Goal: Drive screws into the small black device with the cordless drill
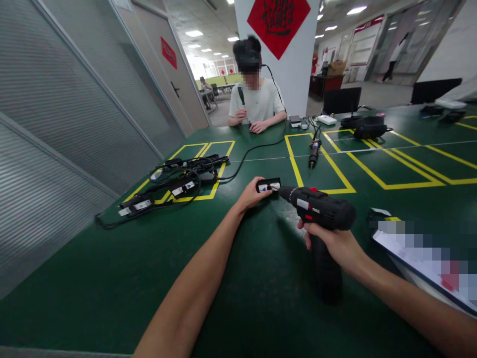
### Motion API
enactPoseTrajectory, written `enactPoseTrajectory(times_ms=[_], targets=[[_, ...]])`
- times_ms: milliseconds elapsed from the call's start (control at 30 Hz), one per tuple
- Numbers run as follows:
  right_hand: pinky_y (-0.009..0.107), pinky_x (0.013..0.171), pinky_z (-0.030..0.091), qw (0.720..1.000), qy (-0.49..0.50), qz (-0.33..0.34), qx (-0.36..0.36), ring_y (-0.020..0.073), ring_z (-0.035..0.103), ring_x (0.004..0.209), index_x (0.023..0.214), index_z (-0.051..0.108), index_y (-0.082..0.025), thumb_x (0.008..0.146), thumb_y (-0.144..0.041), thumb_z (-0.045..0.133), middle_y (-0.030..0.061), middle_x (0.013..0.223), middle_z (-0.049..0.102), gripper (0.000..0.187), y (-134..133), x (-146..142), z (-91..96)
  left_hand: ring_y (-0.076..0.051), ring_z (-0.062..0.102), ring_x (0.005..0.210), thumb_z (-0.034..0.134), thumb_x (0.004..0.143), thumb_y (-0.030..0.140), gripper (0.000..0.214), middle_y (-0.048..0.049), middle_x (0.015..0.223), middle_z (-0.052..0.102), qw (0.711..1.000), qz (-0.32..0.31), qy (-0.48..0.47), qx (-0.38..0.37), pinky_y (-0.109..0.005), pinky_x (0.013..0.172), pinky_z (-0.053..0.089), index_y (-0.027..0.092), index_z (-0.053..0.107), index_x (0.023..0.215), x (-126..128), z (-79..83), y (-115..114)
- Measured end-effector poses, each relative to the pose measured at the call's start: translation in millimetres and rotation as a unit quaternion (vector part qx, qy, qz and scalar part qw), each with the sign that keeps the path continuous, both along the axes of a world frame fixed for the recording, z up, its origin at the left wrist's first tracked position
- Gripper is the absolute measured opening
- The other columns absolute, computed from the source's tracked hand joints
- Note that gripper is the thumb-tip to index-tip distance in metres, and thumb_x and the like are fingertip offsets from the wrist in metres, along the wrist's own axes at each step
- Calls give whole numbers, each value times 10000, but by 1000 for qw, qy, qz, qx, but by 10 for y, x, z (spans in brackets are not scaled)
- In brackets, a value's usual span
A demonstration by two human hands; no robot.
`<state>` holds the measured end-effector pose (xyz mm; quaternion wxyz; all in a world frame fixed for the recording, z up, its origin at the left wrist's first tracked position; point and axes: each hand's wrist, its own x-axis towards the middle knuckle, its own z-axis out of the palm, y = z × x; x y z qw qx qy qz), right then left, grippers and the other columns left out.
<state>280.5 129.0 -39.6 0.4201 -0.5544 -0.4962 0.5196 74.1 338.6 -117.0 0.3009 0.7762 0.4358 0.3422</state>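
My right hand (328,238) is wrapped round the grip of a black cordless drill (324,208) with red details. The drill points left, and its tip meets the right part of a small black box-shaped device (276,181) bearing white labels. Whether the bit touches the device or only hovers at it, I cannot tell. My left hand (253,193) grips the device from its left side, fingers behind and thumb along the front. The device rests on or just above the green table (238,308).
At left lie several black power adapters with cables (182,181). A slim corded screwdriver (314,153) lies beyond the drill, inside yellow tape. A partly blurred flat item (410,253) is at right. Across the table sits a person (257,94) holding a screwdriver (241,95).
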Motion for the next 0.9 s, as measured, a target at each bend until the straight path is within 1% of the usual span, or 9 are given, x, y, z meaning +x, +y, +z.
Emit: enactPoseTrajectory(times_ms=[100, 267, 400, 500, 600, 700, 833, 900], targets=[[284, 540, 377, 1000, 13, 11, 1, 156, 543, 552, 875, 631, -170, 826, -315, 531, 1, 592, 613, 183, 19, 95, 15, -148, 560, 768, 647, 659, 443, 547, -45, 921, 587, 1000, 1, -6, -10, -272, 681, 458, 158, 489, 1099, 6, 4, -16], [282, 558, 376, 999, 36, 14, -7, 163, 550, 577, 903, 640, -169, 842, -321, 523, 1, 583, 604, 202, -4, 220, -17, -151, 570, 775, 657, 652, 444, 567, -53, 961, 591, 1000, -10, -8, -28, -271, 676, 465, 167, 482, 1116, 22, 43, -74], [279, 540, 364, 997, 72, 13, -24, 165, 535, 574, 929, 638, -160, 853, -337, 512, 9, 579, 597, 230, -86, 247, -67, -156, 572, 792, 652, 658, 440, 558, -52, 972, 590, 999, -23, -1, -36, -274, 693, 469, 173, 482, 1118, 31, 91, -143], [279, 541, 368, 996, 85, 12, -33, 162, 525, 571, 949, 633, -150, 854, -335, 510, 13, 588, 595, 242, -122, 244, -71, -157, 572, 801, 646, 665, 435, 561, -56, 988, 587, 999, -26, -2, -38, -281, 705, 470, 172, 474, 1130, 30, 115, -182], [279, 538, 369, 995, 86, 11, -44, 160, 518, 570, 962, 629, -148, 854, -341, 511, 12, 594, 594, 251, -134, 241, -58, -159, 570, 805, 639, 674, 441, 561, -59, 994, 584, 999, -29, -2, -33, -286, 708, 469, 170, 471, 1135, 27, 124, -199], [292, 559, 377, 996, 77, 11, -41, 170, 532, 584, 928, 625, -158, 857, -356, 508, 12, 594, 595, 241, -154, 241, -57, -160, 569, 809, 641, 672, 446, 558, -60, 996, 584, 999, -31, 0, -28, -285, 711, 468, 170, 477, 1128, 26, 122, -207], [321, 648, 391, 999, 42, 13, -18, 178, 555, 608, 857, 616, -177, 861, -353, 510, 0, 589, 597, 206, -198, 224, -75, -159, 573, 796, 638, 678, 441, 551, -55, 963, 594, 999, -40, 3, -36, -285, 703, 466, 171, 481, 1132, 31, 95, -217], [326, 671, 387, 999, 26, 13, -16, 182, 562, 631, 868, 616, -187, 865, -359, 504, -3, 595, 603, 206, -213, 213, -85, -156, 573, 788, 638, 679, 436, 548, -53, 951, 597, 999, -40, -1, -37, -286, 702, 465, 168, 484, 1131, 36, 73, -215]])
